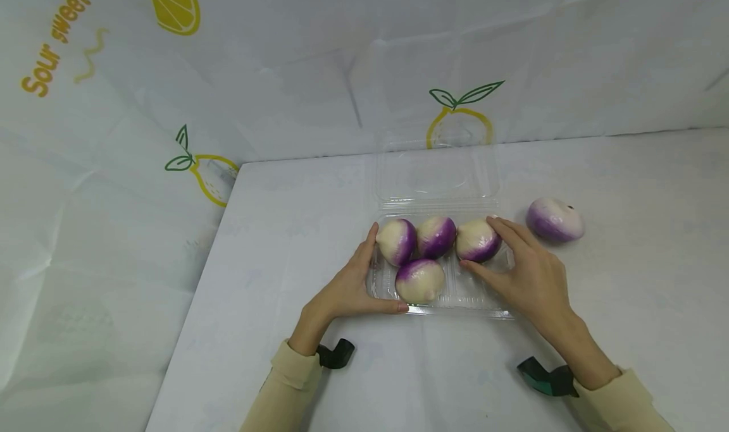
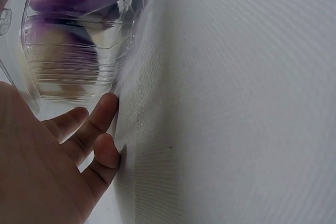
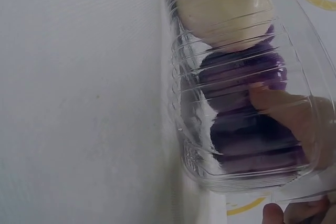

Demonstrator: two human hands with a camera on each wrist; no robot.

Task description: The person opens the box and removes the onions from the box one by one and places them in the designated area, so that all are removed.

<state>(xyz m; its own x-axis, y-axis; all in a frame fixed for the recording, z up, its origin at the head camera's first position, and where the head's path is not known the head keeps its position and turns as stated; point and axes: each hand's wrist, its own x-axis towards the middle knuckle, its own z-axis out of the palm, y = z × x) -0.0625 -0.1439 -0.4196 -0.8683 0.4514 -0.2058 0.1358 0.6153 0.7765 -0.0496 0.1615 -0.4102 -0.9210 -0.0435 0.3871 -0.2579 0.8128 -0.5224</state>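
Now my right hand (image 1: 526, 274) curls its fingers round the turnip (image 1: 478, 240) at the right end of the clear clamshell tray (image 1: 450, 302), which sits mid-tabletop with three more turnips (image 1: 420, 280). My left hand (image 1: 350, 286), fingers straight, presses the tray's left edge. Another turnip (image 1: 555, 219) lies on the white tabletop (image 1: 626, 293), just right of the tray.

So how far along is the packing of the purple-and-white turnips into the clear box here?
Four turnips sit in the clear clamshell tray. The right hand has its grip on the rightmost turnip in the back row, while the left hand steadies the tray's left edge. One loose turnip remains on the table, and the lid stands open.
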